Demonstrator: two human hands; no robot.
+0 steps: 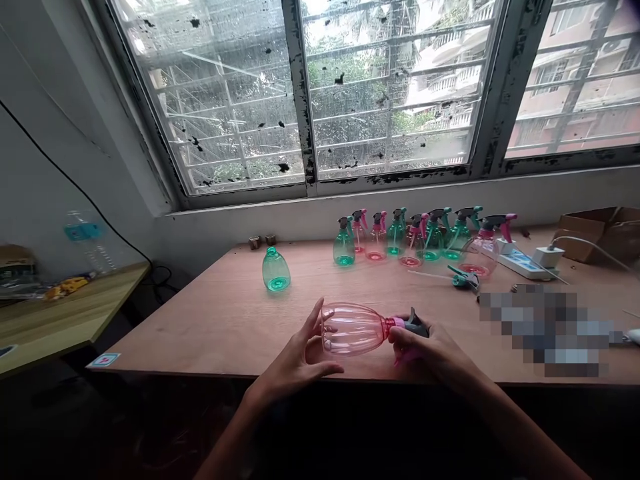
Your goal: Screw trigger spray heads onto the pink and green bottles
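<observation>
A clear pink spray bottle (354, 330) lies sideways in the air above the table's front edge, its base toward the left. My right hand (433, 350) is closed round its neck and the black-and-pink spray head (414, 325). Around the base, my left hand (299, 353) is cupped with fingers spread and thumb apart; some fingertips show through the clear wall, and whether they press on it I cannot tell. Farther back stands a green bottle (277, 272) without a spray head. A loose green-and-black spray head (465, 279) with a tube lies to the right.
Several green and pink spray bottles (411, 250) stand along the back of the wooden table (215, 320). At right are a power strip (527, 263), a cardboard box (595, 230) and a blurred patch. Two small dark objects (263, 242) sit at the back left.
</observation>
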